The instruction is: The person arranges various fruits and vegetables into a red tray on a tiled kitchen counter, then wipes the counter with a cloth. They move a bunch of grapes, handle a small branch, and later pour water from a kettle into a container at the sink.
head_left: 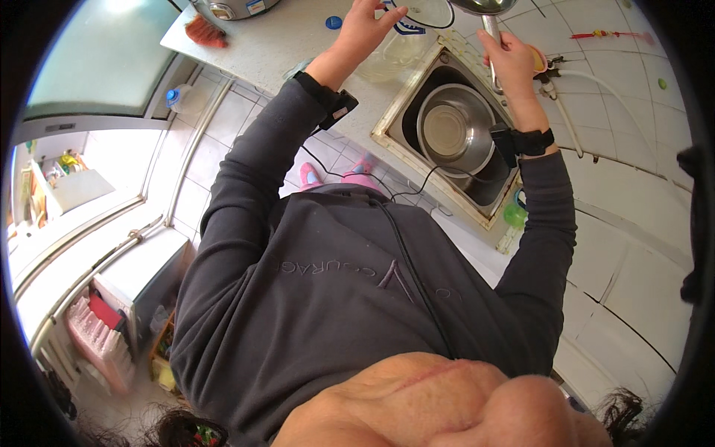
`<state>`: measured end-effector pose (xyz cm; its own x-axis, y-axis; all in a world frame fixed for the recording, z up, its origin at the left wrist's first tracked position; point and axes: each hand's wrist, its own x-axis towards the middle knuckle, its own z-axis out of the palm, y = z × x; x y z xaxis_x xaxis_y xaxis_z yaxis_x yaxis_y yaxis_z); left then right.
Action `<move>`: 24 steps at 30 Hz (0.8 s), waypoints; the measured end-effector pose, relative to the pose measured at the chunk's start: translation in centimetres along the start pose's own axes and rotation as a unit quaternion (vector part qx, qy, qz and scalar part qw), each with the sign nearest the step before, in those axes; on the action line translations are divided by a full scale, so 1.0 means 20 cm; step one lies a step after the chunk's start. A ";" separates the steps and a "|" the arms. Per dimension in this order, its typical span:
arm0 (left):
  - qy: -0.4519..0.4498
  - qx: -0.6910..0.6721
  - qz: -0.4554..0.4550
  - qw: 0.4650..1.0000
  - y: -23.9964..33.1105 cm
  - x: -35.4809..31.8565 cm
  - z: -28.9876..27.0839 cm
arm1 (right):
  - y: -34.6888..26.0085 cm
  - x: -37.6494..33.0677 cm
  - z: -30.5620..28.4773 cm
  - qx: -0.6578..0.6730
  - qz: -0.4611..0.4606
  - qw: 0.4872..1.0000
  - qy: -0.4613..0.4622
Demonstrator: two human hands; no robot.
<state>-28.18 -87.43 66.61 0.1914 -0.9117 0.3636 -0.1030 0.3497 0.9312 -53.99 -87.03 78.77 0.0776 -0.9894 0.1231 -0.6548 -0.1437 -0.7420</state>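
Observation:
Up at the top edge, my right hand (510, 63) is closed round the handle of a metal ladle (490, 28), whose scoop is partly cut off by the frame. My left hand (363, 31) grips the side of a bowl (424, 13) with a dark rim and blue markings; its thumb lies over the rim and the other fingers are partly out of view. Under the bowl, a clear plastic container or bag (391, 58) rests on the counter. Below my right hand, a round steel basin (480, 141) sits in the sink (387, 123).
On the pale counter (279, 48) are a red-brown brush (205, 32), a blue cap (334, 22) and a metal appliance (237, 7). A white hose (603, 82) runs along the tiled wall at right. A green bottle (515, 214) stands beside the sink. A dark cable (395, 231) hangs before me.

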 end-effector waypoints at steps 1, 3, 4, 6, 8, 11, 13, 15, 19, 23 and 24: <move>0.022 0.012 0.017 1.000 -0.02 0.01 0.02 | 0.00 0.00 0.00 0.003 0.001 1.000 -0.001; 0.023 0.025 0.011 0.999 -0.05 0.02 0.03 | 0.01 0.00 -0.01 -0.004 0.001 1.000 0.000; 0.024 0.033 0.006 0.999 -0.06 0.02 0.03 | 0.01 0.00 -0.02 -0.014 -0.002 1.000 0.000; 0.014 0.030 0.004 0.999 -0.08 0.03 0.03 | 0.00 -0.01 -0.02 -0.023 -0.004 1.000 -0.003; 0.018 0.006 0.007 1.000 -0.09 0.04 0.03 | 0.00 0.00 -0.02 -0.023 -0.012 1.000 -0.008; 0.033 -0.049 0.007 0.998 -0.08 0.03 0.03 | 0.00 -0.01 -0.02 -0.021 -0.013 1.000 -0.008; 0.039 -0.076 0.005 0.996 -0.06 0.01 0.00 | 0.00 0.00 -0.02 -0.021 -0.007 1.000 -0.006; 0.032 -0.060 -0.002 0.998 -0.05 -0.05 -0.08 | 0.02 0.00 -0.03 -0.025 -0.005 1.000 -0.004; -0.050 -0.068 -0.098 0.992 -0.10 -0.24 -0.39 | 0.04 0.00 -0.03 -0.040 -0.019 0.999 0.006; -0.068 -0.065 -0.208 0.974 -0.23 -0.56 -0.77 | 0.06 0.00 -0.02 -0.031 -0.028 0.999 0.014; -0.059 -0.024 -0.255 0.965 -0.26 -0.65 -0.87 | 0.06 -0.01 -0.01 -0.030 -0.022 0.999 0.014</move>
<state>-13.12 -73.72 57.54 0.0923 -0.9851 -0.1454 0.0211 -0.1441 0.9893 -54.93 -87.03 78.07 0.0862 -0.9811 0.1730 -0.6956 -0.1836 -0.6946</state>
